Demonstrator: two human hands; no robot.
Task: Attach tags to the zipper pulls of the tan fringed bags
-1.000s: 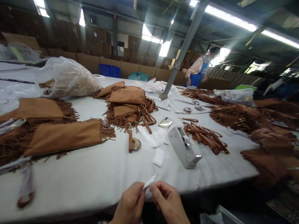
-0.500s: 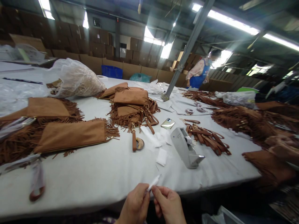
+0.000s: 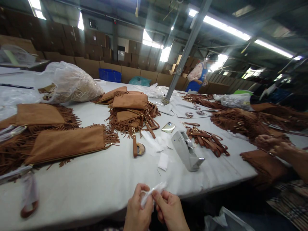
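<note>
At the table's front edge, my left hand [image 3: 139, 207] and my right hand [image 3: 169, 207] pinch a thin piece of white tissue paper [image 3: 159, 186] between them. What lies inside the tissue, if anything, is hidden by my fingers. Just beyond my hands lies a small stack of white paper [image 3: 163, 161]. To its right stands a grey tape dispenser [image 3: 184, 150]. A roll of tape [image 3: 141, 149] rests flat by a brown wrist strap [image 3: 134, 146], which hangs off a pile of fringed brown pouches [image 3: 130, 101].
Brown straps [image 3: 204, 139] lie heaped right of the dispenser, near a phone [image 3: 168, 127]. Larger fringed pouches [image 3: 67, 142] cover the left. At right, a co-worker's hands [image 3: 274, 144] work over brown pieces. Another person [image 3: 197, 75] stands behind a slanted metal post [image 3: 184, 51].
The white tissue shows more between my hands, and my left fingers have lifted and spread around it. The view has shifted slightly right. The co-worker's hands at right are now more in view.
</note>
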